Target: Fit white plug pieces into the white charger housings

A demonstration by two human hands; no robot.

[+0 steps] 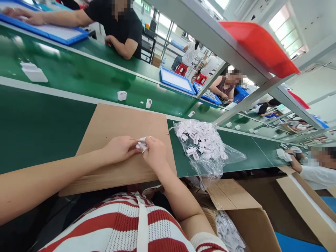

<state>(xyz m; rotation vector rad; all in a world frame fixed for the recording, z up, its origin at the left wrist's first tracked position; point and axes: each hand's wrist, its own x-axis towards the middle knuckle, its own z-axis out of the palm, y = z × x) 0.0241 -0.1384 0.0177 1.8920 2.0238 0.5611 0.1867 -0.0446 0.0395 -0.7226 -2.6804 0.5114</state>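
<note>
Over a flat cardboard sheet [126, 122], my left hand [121, 148] and my right hand [155, 152] meet, fingers closed on a small white plastic part [142, 142] between them. The fingers partly cover the part, so its exact shape is hard to make out. To the right of the cardboard lies a clear plastic bag [202, 143], open and heaped with white plastic pieces.
Beyond the cardboard, a green conveyor [91, 78] carries white parts, including one block [122, 95]. A metal shelf frame [236, 105] rises at right. An open carton [236, 196] stands below right. Co-workers sit across the line and at far right.
</note>
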